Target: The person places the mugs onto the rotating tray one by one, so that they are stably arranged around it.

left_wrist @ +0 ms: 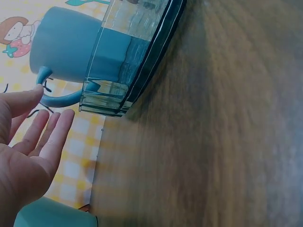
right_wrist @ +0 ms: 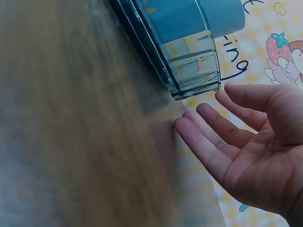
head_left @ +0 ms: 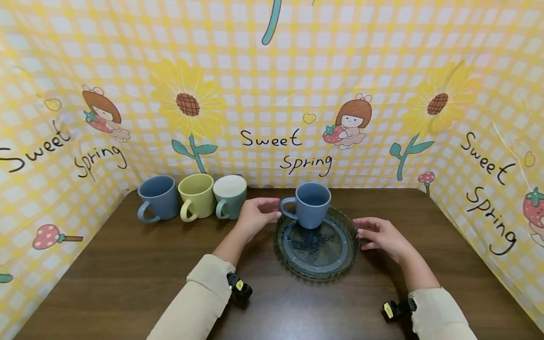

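Head view: a blue mug (head_left: 312,204) stands upright, its long axis vertical and mouth up, on the 12 o'clock part of a round, dark glass plate (head_left: 335,264) that lies flat on the brown table (head_left: 127,264). The mug's handle points to 9 o'clock, toward the left hand (head_left: 255,215). That hand is relaxed and open, fingers nearly straight, holding nothing; its fingertips lie just beside the handle, and contact cannot be told. The right hand (head_left: 380,236) sits at the plate's 3 o'clock, also open with loosely spread fingers, close to the rim but gripping nothing. In the left wrist view the fingers (left_wrist: 45,135) stand apart from the handle; in the right wrist view the fingers (right_wrist: 213,137) lie just short of the plate's wall. At 10 o'clock, along the table's far edge, stand three more mugs: blue (head_left: 157,198), yellow-green (head_left: 197,196) and pale green (head_left: 230,196).
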{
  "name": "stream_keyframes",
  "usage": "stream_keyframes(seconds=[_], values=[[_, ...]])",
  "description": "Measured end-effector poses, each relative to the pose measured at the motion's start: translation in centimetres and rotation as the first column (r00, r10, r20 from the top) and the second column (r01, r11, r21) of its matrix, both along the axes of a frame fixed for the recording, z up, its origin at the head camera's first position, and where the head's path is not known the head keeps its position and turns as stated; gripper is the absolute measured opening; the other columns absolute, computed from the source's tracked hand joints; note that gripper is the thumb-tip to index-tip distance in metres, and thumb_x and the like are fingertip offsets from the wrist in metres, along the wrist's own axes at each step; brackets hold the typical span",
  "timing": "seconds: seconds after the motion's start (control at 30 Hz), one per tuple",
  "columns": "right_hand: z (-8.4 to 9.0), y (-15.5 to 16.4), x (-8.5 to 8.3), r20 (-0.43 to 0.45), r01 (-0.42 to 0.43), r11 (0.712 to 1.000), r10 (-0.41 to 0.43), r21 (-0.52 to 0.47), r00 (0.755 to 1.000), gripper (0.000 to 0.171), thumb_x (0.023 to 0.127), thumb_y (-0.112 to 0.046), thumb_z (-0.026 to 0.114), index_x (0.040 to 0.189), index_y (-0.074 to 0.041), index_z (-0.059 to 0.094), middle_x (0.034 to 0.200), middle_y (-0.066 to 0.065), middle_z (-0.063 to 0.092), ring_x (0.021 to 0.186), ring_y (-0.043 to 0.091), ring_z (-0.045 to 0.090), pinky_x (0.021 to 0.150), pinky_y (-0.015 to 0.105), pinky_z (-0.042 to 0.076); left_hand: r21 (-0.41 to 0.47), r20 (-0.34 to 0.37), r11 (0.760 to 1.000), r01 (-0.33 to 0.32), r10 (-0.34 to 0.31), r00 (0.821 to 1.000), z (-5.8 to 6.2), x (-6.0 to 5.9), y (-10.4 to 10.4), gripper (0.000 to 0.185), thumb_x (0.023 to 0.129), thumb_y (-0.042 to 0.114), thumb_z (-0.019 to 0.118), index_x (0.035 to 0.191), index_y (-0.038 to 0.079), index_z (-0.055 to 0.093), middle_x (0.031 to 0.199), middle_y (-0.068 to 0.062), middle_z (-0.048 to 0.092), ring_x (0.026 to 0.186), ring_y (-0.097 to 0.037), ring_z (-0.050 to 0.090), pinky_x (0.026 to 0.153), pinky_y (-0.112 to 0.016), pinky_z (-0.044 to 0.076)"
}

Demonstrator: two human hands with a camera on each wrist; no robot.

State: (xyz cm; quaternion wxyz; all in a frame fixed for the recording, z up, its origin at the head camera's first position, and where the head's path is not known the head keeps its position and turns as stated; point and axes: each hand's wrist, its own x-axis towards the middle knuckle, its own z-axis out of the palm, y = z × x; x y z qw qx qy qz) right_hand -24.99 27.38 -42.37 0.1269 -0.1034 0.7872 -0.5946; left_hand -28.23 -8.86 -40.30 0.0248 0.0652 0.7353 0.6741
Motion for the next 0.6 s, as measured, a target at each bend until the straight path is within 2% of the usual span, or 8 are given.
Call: stream_keyframes(seconds=[0.13, 0.27, 0.4, 0.6], values=[[0.4, -0.4, -0.7, 0.012, -0.014, 1.0, 0.014, 0.017, 1.0, 0.045, 0.099, -0.009, 0.057, 0.137, 0.01, 0.045, 0.138, 0.033, 0.044, 0.106, 0.025, 0.06, 0.079, 0.042, 0.059, -0.007, 0.0, 1.0, -0.001, 0.001, 1.0, 0.0, 0.3, -0.4, 0.033, 0.083, -0.004, 0.074, 0.115, -0.003, 0.068, 0.112, -0.022, 0.067, 0.091, -0.024, 0.069, 0.074, -0.037, 0.061], [0.7, -0.8, -1.5, 0.04, -0.022, 1.0, 0.022, 0.011, 0.999, 0.044, 0.099, -0.007, 0.055, 0.138, 0.01, 0.043, 0.137, 0.034, 0.044, 0.1, 0.025, 0.059, 0.075, 0.043, 0.06, -0.028, -0.003, 1.0, 0.005, -0.005, 1.0, 0.0, 0.7, -0.9, 0.028, 0.084, -0.004, 0.074, 0.112, -0.005, 0.068, 0.114, -0.025, 0.065, 0.09, -0.022, 0.069, 0.075, -0.035, 0.06], [0.8, -0.9, -1.9, 0.063, -0.037, 0.999, 0.036, 0.017, 0.997, 0.044, 0.098, -0.003, 0.055, 0.139, 0.01, 0.043, 0.132, 0.033, 0.048, 0.093, 0.022, 0.058, 0.069, 0.042, 0.061, -0.039, -0.002, 0.999, 0.008, -0.008, 1.0, -0.1, 1.1, -1.2, 0.028, 0.083, -0.004, 0.074, 0.111, -0.006, 0.068, 0.112, -0.025, 0.066, 0.089, -0.02, 0.069, 0.075, -0.033, 0.06], [0.7, -0.9, -1.9, 0.054, -0.024, 1.0, 0.023, 0.011, 0.998, 0.044, 0.097, 0.002, 0.055, 0.138, 0.011, 0.043, 0.129, 0.033, 0.05, 0.093, 0.022, 0.06, 0.067, 0.039, 0.061, -0.049, -0.03, 0.999, 0.011, -0.013, 0.999, 0.0, 1.5, -1.6, 0.026, 0.083, -0.002, 0.076, 0.108, -0.004, 0.069, 0.108, -0.022, 0.068, 0.089, -0.021, 0.069, 0.077, -0.033, 0.06]])
